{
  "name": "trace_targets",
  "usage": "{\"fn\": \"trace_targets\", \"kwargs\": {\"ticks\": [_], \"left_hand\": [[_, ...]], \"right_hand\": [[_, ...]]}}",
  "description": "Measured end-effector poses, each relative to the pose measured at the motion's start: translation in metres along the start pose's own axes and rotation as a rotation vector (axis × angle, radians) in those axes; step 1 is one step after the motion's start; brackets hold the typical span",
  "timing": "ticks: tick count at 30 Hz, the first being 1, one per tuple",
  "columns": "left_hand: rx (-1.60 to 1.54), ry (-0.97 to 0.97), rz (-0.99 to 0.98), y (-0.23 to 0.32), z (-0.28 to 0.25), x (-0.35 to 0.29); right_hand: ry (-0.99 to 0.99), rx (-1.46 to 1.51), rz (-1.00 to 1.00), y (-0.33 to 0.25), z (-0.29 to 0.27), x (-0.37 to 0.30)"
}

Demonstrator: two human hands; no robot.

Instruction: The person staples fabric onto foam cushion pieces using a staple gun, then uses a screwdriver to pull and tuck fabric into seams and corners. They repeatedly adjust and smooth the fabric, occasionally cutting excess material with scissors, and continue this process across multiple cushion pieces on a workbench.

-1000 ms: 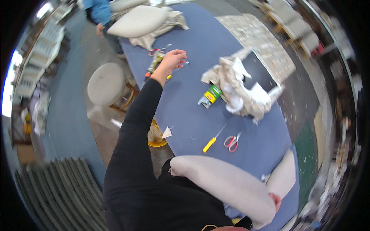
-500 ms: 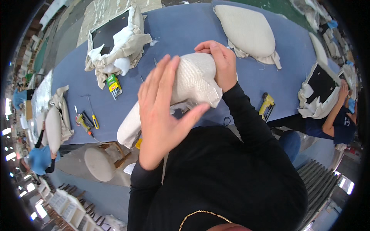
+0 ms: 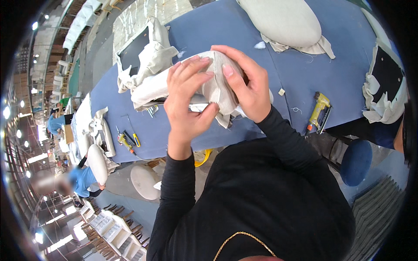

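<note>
A cream fabric-covered chair back pad (image 3: 152, 89) is raised over the blue table, its long part reaching left and its rounded end between my hands. My right hand (image 3: 252, 82) wraps around that end, thumb pressed on the fabric beside a seam and fingers over the far side. My left hand (image 3: 187, 93) has its fingers bent onto the near face of the pad, the thumb close to the lower fabric edge. Loose fabric hangs beneath my hands. The underside of the pad is mostly hidden.
A yellow staple gun (image 3: 319, 111) lies on the blue table (image 3: 226, 26) at right. Another air tool (image 3: 125, 141) and a yellow-handled screwdriver (image 3: 136, 140) lie at left. Covered seats (image 3: 285, 19) stand along the far side. A blue stool (image 3: 356, 162) is right; a person (image 3: 82, 180) works at left.
The pad has turned, its long part now rising toward the far left. My left hand's spread fingers have curled onto the fabric, and my right thumb has come onto the rounded end. The view has shifted.
</note>
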State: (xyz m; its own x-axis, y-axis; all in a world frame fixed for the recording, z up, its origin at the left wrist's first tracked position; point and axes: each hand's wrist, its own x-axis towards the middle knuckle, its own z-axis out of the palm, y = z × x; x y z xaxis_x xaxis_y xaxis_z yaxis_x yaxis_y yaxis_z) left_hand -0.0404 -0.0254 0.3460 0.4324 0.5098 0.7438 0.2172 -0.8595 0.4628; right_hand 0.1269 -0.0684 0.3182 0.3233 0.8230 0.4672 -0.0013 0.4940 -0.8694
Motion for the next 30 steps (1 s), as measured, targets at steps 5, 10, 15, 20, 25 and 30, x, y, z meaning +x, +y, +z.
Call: {"fn": "trace_targets", "kwargs": {"ticks": [5, 10, 15, 20, 25, 30], "left_hand": [[-0.058, 0.193, -0.186, -0.006, 0.019, 0.001], [0.091, 0.135, -0.133, -0.006, 0.022, 0.010], [0.173, 0.026, -0.043, -0.008, 0.009, 0.016], [0.064, -0.045, -0.066, -0.020, -0.008, 0.011], [0.284, -0.183, -0.103, 0.001, -0.020, 0.043], [0.150, -0.301, -0.493, -0.004, -0.032, 0.046]], "right_hand": [[0.020, 0.027, -0.017, 0.011, 0.001, 0.017], [0.074, -0.111, -0.067, 0.013, 0.006, 0.024], [0.102, -0.228, -0.174, 0.023, 0.007, 0.029], [0.080, -0.282, -0.191, 0.022, 0.009, 0.027], [0.057, -0.281, -0.257, 0.021, 0.011, 0.021], [-0.111, 0.198, -0.049, 0.026, -0.007, 0.016]]}}
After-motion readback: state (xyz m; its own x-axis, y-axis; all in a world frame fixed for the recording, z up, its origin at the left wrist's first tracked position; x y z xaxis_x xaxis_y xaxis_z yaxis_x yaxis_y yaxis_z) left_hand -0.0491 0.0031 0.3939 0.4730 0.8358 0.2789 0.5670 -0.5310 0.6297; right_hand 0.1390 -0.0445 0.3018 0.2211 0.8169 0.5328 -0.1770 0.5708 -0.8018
